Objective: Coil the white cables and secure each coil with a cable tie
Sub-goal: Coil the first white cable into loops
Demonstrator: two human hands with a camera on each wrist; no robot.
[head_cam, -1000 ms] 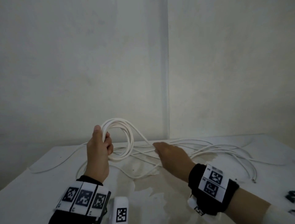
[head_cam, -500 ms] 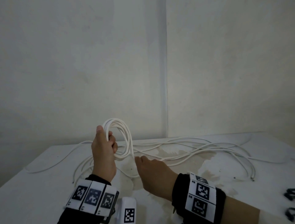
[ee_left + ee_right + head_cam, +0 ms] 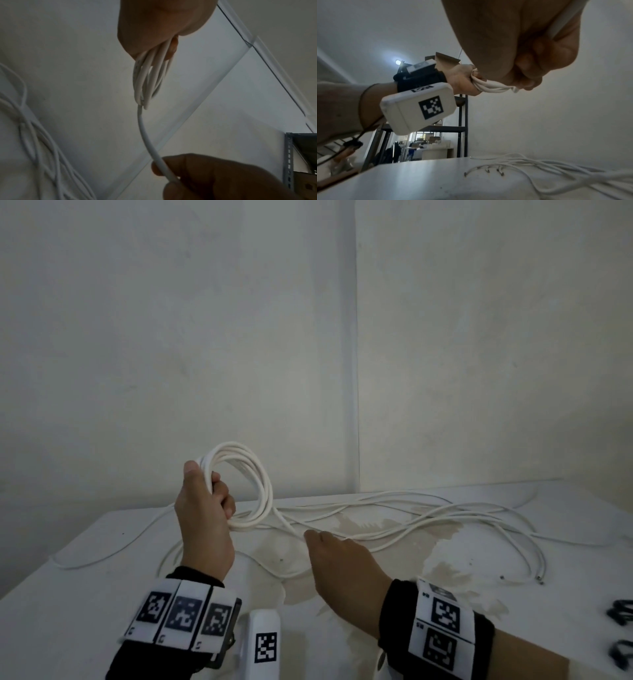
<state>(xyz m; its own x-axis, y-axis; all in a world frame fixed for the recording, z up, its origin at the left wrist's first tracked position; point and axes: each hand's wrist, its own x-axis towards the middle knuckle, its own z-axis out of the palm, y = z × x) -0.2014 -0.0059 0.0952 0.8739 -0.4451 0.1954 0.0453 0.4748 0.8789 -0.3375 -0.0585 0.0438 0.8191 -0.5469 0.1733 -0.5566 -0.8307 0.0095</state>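
Left hand (image 3: 205, 518) fingers clenched round one coil (image 3: 251, 486). Right hand (image 3: 342, 566) fingers pinching its trailing cable (image 3: 145, 134). Two black ties (image 3: 621, 613) on desk (image 3: 85, 594).

- The left hand (image 3: 205, 520) grips a coil (image 3: 246, 486) of white cable, fingers curled round its loops, holding it upright above the table (image 3: 85, 594).
- The right hand (image 3: 342, 565), just right of the left hand, holds the strand (image 3: 289, 523) running down from the coil.
- Loose cables (image 3: 445, 517) sprawl beyond and right of the right hand.
- Dark cable ties (image 3: 621, 613) lie far right of that hand.
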